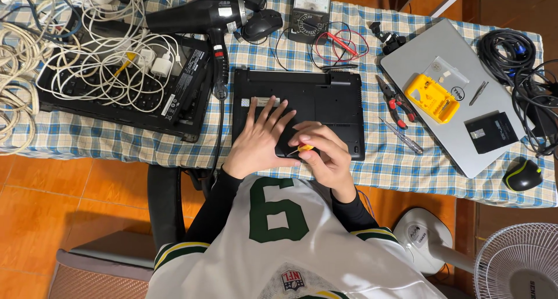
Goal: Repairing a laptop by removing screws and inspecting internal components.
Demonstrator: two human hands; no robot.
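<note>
A table with a blue checked cloth (87, 142) stands on an orange tiled floor (35, 217). At its front edge lies an upturned black laptop (325, 98). The left hand (258, 139) rests on it with fingers spread; the right hand (325, 154) pinches a small yellow-handled screwdriver (305, 148) over its front rim.

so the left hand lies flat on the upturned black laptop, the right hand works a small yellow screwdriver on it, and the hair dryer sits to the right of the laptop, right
Not quite. The head view shows the black hair dryer up to the left of the black laptop, by the white cables. The rest holds: left hand flat on it, right hand with the yellow screwdriver.
</note>
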